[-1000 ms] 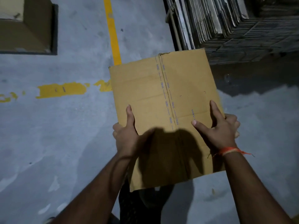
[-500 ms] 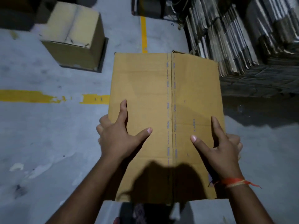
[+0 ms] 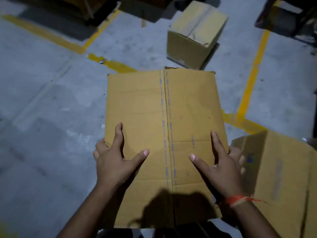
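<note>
A flattened brown cardboard box [image 3: 154,109] is held level in front of me, above the grey floor. A centre seam with blue dashed print runs down its length. My left hand [image 3: 113,162] grips its left edge, thumb and forefinger on top, the other fingers wrapped under. My right hand [image 3: 221,164] grips the right edge the same way; an orange thread circles that wrist. A dark shadow covers the near end of the cardboard.
A closed cardboard box [image 3: 195,35] stands on the floor beyond the flat one. Another box [image 3: 281,177] sits at my right, close to my right hand. Yellow painted lines [image 3: 248,88] cross the concrete floor. Dark pallets or racks line the top edge.
My view has swung left: the stack of flat cartons at the right is gone, the closed box now lies ahead, another box appears at right. Both hands keep their grip.
</note>
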Available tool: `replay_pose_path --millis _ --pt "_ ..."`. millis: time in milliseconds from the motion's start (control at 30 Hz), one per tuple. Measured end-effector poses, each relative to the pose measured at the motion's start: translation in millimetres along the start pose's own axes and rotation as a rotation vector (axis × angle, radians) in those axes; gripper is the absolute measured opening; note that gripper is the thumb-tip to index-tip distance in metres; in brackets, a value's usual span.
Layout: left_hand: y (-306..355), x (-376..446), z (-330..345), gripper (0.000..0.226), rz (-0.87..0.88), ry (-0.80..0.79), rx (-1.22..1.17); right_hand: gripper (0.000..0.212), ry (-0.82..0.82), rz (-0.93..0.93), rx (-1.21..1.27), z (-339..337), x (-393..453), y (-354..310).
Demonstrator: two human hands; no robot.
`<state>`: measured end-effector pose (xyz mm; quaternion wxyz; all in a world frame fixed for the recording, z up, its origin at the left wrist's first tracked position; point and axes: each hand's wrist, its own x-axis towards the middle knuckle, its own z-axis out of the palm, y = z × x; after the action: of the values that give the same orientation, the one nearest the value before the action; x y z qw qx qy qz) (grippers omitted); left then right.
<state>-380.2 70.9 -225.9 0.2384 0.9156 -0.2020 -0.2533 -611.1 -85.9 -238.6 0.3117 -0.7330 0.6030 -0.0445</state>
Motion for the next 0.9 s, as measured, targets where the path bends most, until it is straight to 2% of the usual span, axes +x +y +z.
replay_pose_path --millis 200,333,400,567,767,900 --pt "-108 7 30 0.111 -0.122 0.148 -0.028 0.106 -0.121 -0.160 -0.017 116 11 8" --pt "-152 1 58 0.111 -0.127 0.176 -0.010 0.109 -0.136 -0.217 -0.017 158 4 36" --pt "-166 -4 69 0.110 -0.137 0.192 -0.019 0.109 -0.154 -0.268 -0.034 167 7 41" --pt "-183 -20 73 0.110 -0.119 0.171 -0.160 0.103 -0.029 -0.385 -0.077 158 2 30" --pt "-205 -81 45 0.113 -0.048 0.269 -0.222 0.102 0.083 -0.423 -0.035 137 -71 22" --pt "-228 -99 27 0.113 -0.049 0.293 -0.206 0.100 0.049 -0.455 -0.043 143 -106 19"
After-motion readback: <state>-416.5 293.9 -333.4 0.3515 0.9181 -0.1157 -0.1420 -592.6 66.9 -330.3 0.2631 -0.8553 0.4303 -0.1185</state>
